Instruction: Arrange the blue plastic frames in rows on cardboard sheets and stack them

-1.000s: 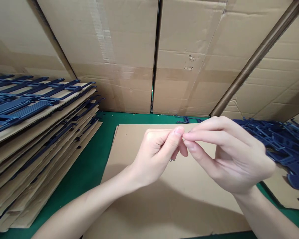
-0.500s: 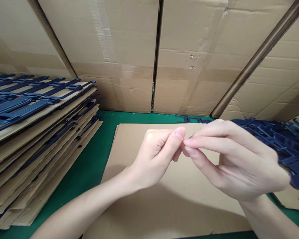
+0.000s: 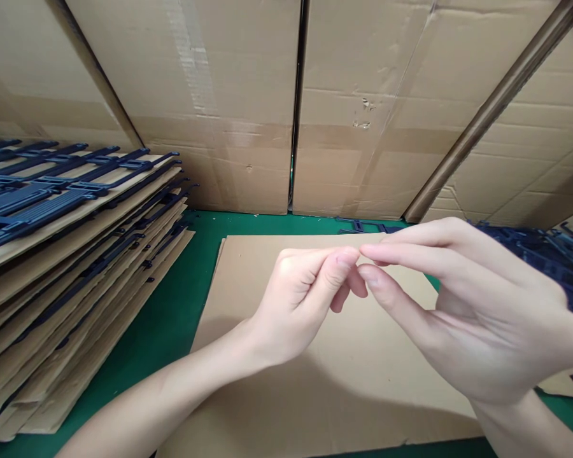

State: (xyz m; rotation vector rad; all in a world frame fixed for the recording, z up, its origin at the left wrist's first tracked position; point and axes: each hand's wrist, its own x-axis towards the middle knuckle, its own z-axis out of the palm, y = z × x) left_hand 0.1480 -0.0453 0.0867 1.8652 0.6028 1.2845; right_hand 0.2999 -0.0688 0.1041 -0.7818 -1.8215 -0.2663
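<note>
Two hands (image 3: pixel 298 304) (image 3: pixel 487 318): left closed, right part-open

Above the cardboard sheet (image 3: pixel 363 394), your left hand (image 3: pixel 300 299) is curling its fingers, its thumb tip nearly meeting your right hand's (image 3: pixel 487 312) fingertips.

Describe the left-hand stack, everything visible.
The stack sits on a green surface: tan, cardboard-looking sheets layered with dark blue, plastic-looking parts. Sheet edges are uneven; slim blue ends poke out. Framed, ribbed parts lie on top. The picture's left edge crops it. Neither the left hand nor right hand touches it.
</note>
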